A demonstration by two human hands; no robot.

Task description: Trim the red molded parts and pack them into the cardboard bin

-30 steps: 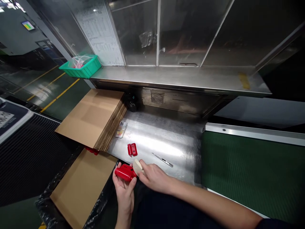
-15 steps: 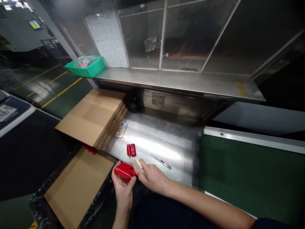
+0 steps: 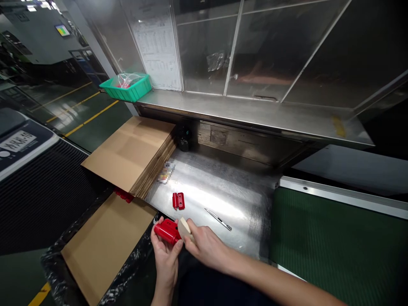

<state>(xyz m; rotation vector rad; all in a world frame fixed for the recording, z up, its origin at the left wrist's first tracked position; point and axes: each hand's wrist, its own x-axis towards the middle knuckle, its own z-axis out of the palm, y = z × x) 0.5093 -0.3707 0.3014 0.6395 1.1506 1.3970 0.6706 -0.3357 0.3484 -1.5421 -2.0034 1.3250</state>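
Observation:
A glossy red part [image 3: 166, 231] is in my left hand [image 3: 165, 255], its fingers and thumb wrapped round the ends. My right hand [image 3: 204, 242] grips a pale, cream-coloured block [image 3: 184, 229], which touches the red part at its right end. Two small red pieces [image 3: 178, 201] lie side by side on the metal table [image 3: 197, 174], just beyond my hands. To their right rests a thin silver pen-like tool [image 3: 218, 219].
Stacked cardboard sheets [image 3: 127, 148] stand at the left, above a black-lined box with a cardboard sheet [image 3: 108, 246]. A green conveyor belt [image 3: 338, 238] runs at the right. On the shelf [image 3: 239, 110] sits a green tray [image 3: 127, 90]; a dark round object [image 3: 184, 139] is below.
The view has shifted slightly, so the surroundings appear further right. Both hands keep their holds, and the pale block has turned a little against the red part.

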